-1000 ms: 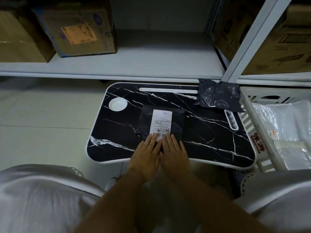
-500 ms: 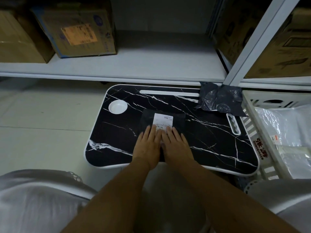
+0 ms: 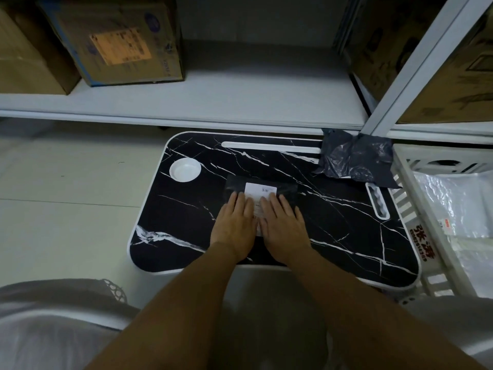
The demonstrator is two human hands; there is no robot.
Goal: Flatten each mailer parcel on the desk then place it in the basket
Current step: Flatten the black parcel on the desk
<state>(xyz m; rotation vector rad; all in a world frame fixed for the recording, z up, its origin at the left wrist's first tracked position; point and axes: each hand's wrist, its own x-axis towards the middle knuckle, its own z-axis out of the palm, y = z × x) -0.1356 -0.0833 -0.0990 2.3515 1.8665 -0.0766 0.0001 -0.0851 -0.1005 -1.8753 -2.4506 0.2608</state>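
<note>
Both hands, left hand [image 3: 236, 222] and right hand [image 3: 284, 227], are pressing flat, fingers extended and grasping nothing, on the black mailer parcel [image 3: 288, 189] lying mid-worktop [image 3: 346, 236], spreading pressure to expel air. The basket [image 3: 405, 209] is standing just right.

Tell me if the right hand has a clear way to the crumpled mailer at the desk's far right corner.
Probably yes. The right hand lies flat on the labelled mailer, holding nothing, and only bare desk lies between it and the crumpled mailer.
</note>
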